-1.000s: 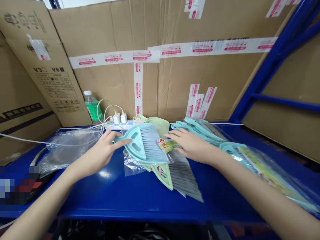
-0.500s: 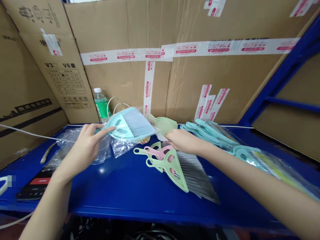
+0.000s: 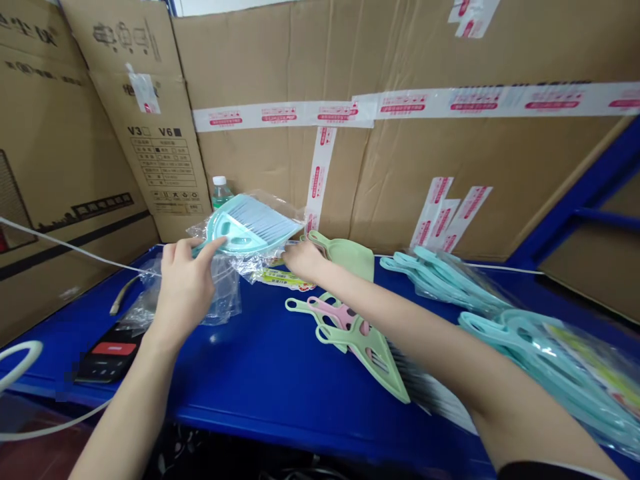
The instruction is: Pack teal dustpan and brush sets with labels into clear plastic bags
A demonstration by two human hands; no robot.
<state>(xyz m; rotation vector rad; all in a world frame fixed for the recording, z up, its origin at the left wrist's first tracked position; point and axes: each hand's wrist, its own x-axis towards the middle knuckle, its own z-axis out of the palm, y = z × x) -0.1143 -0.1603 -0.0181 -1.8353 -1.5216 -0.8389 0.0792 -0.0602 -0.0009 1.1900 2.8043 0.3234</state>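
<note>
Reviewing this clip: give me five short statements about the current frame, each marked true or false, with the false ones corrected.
1. The left hand holds the blue brush at its handle end. True.
2. The pink brush lies between two green brushes. True.
3. The right hand is gripping the pink brush's handle. False: it is farther back, near the bristle end of the blue brush.
4. The green dustpan is to the right of the bottle in the picture. True.
5. The bottle's cap is red. False: the cap is white.
</note>
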